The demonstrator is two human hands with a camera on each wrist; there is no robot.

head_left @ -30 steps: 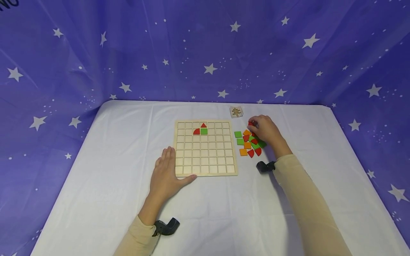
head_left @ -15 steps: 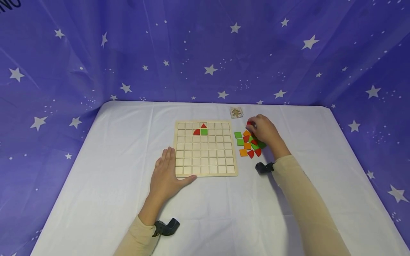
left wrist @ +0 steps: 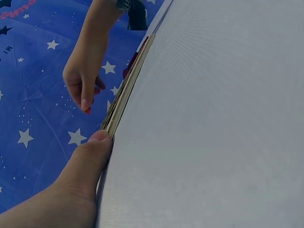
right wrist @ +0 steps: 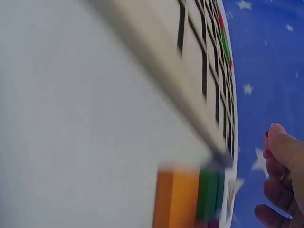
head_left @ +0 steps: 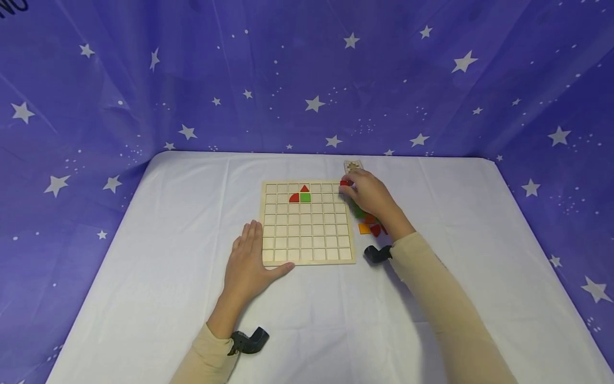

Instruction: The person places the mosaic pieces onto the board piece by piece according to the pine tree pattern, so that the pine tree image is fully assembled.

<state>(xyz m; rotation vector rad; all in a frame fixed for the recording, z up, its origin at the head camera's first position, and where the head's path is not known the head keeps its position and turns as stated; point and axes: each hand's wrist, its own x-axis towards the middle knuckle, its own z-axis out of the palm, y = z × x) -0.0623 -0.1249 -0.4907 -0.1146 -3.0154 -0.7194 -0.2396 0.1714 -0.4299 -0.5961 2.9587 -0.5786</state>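
Observation:
A wooden grid board (head_left: 307,230) lies on the white table. In its upper rows sit a red triangle (head_left: 304,189), a green square tile (head_left: 305,198) and a red quarter-circle tile (head_left: 295,198). My left hand (head_left: 247,266) rests at the board's lower left corner, fingers straight along the left side and thumb against the front edge. Over the board's top right corner, my right hand (head_left: 369,193) pinches a small red tile (head_left: 344,183) between thumb and fingers; its full shape is hidden by the fingertips.
Right of the board lie loose tiles, among them an orange square (head_left: 364,229) and a red quarter circle (head_left: 375,230), partly covered by my right hand and forearm. A small picture card (head_left: 353,166) lies behind the hand. A purple starry curtain (head_left: 268,74) hangs behind the table.
My right hand has moved left from above the loose tiles to the board's top right corner, carrying the red tile. The left hand and the board have stayed in place.

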